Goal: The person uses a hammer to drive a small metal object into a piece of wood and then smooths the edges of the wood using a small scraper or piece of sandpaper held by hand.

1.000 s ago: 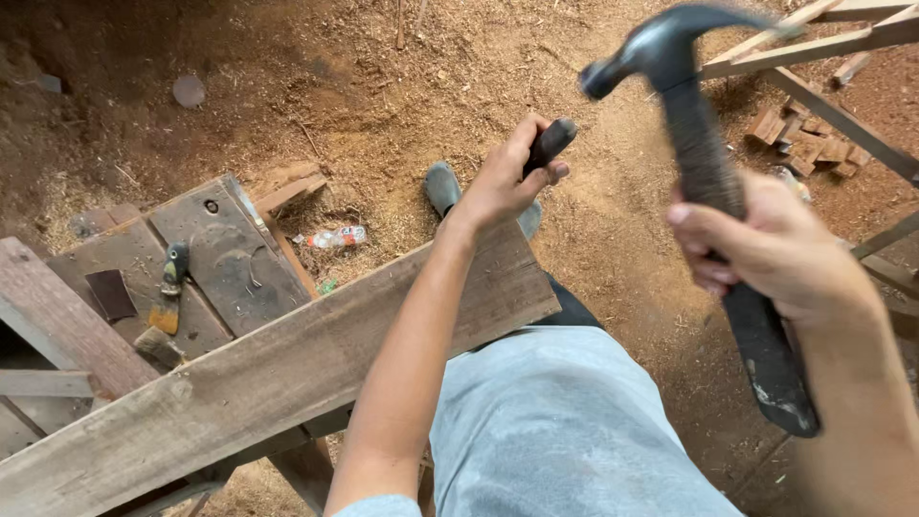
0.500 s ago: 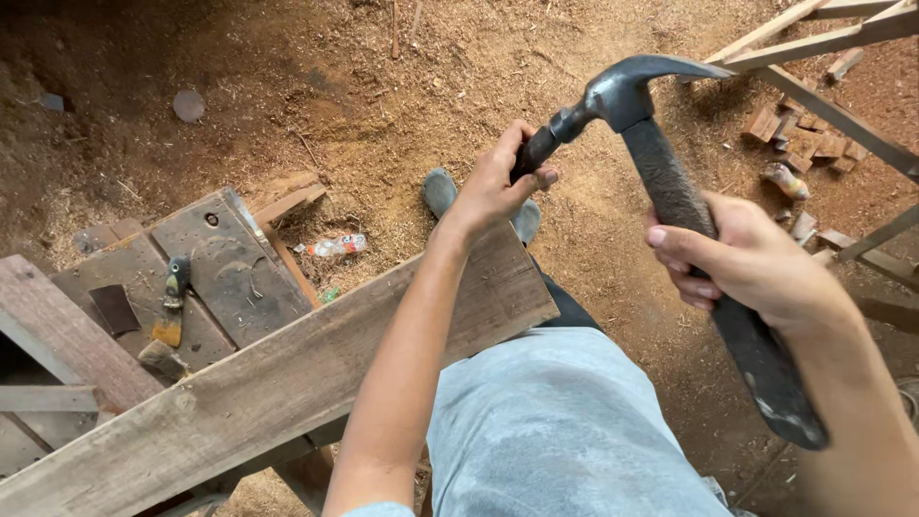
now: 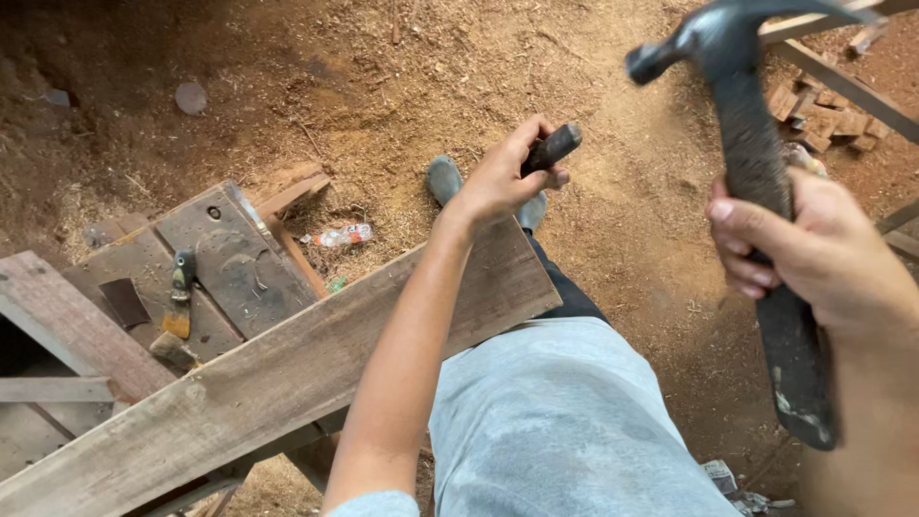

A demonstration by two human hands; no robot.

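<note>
My right hand grips the black handle of a claw hammer, whose dark head is raised at the top right. My left hand holds a short dark chisel by its shaft, out over the far end of a long wooden plank. The plank runs diagonally from bottom left across my lap, resting on my grey shorts. The chisel's tip is hidden behind my fingers. The hammer head is well apart from the chisel, up and to its right.
A low wooden bench at the left carries a small tool and a dark flat piece. A plastic bottle lies on the sawdust ground. My shoe shows beyond the plank. Brick pieces and timber rails sit top right.
The hammer head has swung up and to the right, away from the chisel, after coming down onto it half a second ago. My left hand stays on the chisel.
</note>
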